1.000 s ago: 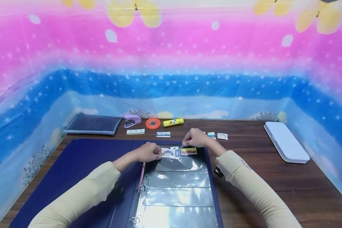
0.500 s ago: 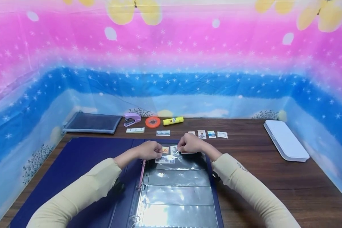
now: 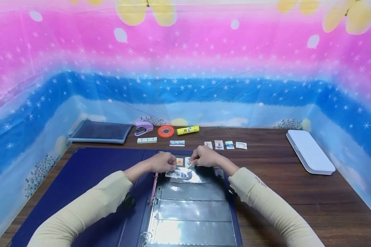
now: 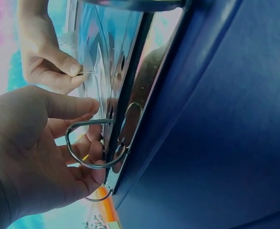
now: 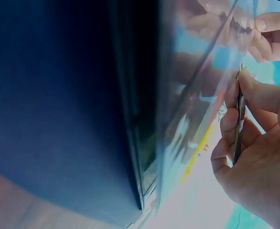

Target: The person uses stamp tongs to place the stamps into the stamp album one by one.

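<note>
My right hand [image 3: 204, 156] pinches slim metal tweezers [image 5: 240, 114], their tips pointing left at the mouth of the top clear pocket. A wide stamp [image 3: 175, 173] lies in that pocket, under the shiny film. My left hand [image 3: 163, 162] pinches the upper left edge of the clear pocket page [image 3: 196, 192], thumb on one side and fingers on the other, beside a metal binder ring [image 4: 94, 164]. Just above the wide stamp show an orange stamp [image 3: 180, 161] and a pale stamp [image 3: 188, 160], the latter partly hidden by my right hand.
The open dark blue binder [image 3: 102, 171] covers the table's left and middle. Behind it are a pencil pouch [image 3: 101, 132], purple stapler [image 3: 144, 128], orange tape roll [image 3: 166, 131], glue stick [image 3: 188, 130] and several loose stamps [image 3: 218, 144]. A white case [image 3: 310, 151] lies right.
My right hand has moved left and slightly down with the tweezers. The wide stamp has shifted down and left in the top pocket. My left hand stays almost in place.
</note>
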`<state>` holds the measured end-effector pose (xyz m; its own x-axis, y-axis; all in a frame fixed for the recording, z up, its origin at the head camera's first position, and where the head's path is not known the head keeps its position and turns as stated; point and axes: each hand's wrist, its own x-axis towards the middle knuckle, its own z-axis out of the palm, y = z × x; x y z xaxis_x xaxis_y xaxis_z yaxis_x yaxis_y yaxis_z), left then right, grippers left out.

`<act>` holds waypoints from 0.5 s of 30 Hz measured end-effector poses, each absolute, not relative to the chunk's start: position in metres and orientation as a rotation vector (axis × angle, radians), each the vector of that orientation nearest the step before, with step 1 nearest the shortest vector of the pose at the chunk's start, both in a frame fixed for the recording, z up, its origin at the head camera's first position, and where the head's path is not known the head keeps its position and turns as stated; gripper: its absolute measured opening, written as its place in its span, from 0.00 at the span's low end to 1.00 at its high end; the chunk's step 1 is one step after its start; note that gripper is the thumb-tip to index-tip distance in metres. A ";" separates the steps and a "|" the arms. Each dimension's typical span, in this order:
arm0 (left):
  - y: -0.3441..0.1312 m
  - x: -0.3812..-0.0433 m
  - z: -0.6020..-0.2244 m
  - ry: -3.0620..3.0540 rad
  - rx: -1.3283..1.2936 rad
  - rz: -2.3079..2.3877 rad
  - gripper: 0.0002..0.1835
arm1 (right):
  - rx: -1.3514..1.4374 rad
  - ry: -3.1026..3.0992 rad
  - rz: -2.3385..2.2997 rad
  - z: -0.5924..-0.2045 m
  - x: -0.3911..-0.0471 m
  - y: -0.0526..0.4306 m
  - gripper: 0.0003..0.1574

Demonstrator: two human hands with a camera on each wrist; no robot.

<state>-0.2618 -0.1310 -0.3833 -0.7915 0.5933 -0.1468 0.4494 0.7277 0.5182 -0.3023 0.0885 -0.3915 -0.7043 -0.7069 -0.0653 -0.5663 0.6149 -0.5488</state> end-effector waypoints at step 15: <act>-0.130 -0.261 -0.390 2.720 0.857 0.653 0.06 | -1.006 2.594 -0.688 -0.391 -0.301 0.082 0.09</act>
